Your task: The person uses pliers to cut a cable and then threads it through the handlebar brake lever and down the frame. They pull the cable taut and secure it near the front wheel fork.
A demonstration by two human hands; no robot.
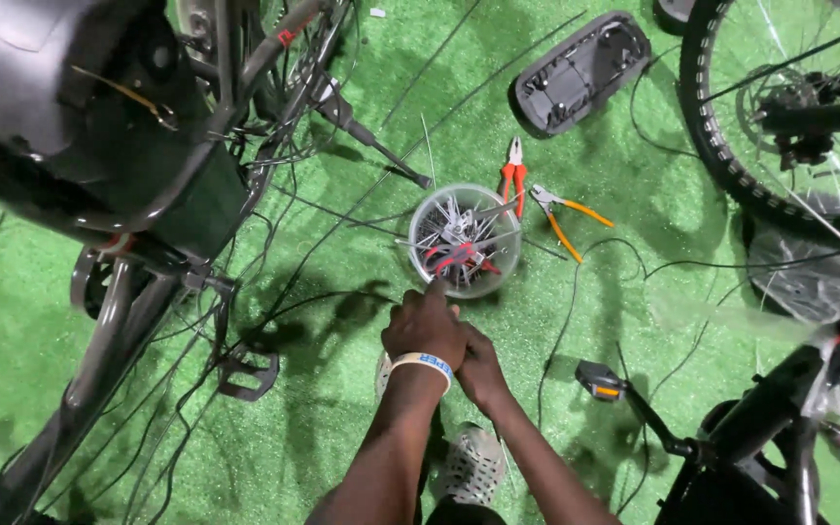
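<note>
My left hand point(426, 326), with a white wristband, reaches forward over the green turf. Its index finger touches the near rim of a clear round tub point(416, 226). The tub holds several metal spokes, screws and a red-handled tool point(459, 258). The other fingers curl under and the palm is hidden. My right hand point(481, 367) lies just behind and partly under the left hand, fingers hidden. Beyond the tub lie red-handled pliers point(513, 180) and orange-handled cutters point(562, 214).
A dark bicycle frame point(119, 175) with loose cables, a kickstand point(373, 144) and a pedal point(245, 374) fills the left. A wheel point(721, 146) stands top right, another bicycle with a pedal point(600, 381) bottom right. A black plastic cover point(580, 70) lies at the back. My grey shoes point(473, 465) are below.
</note>
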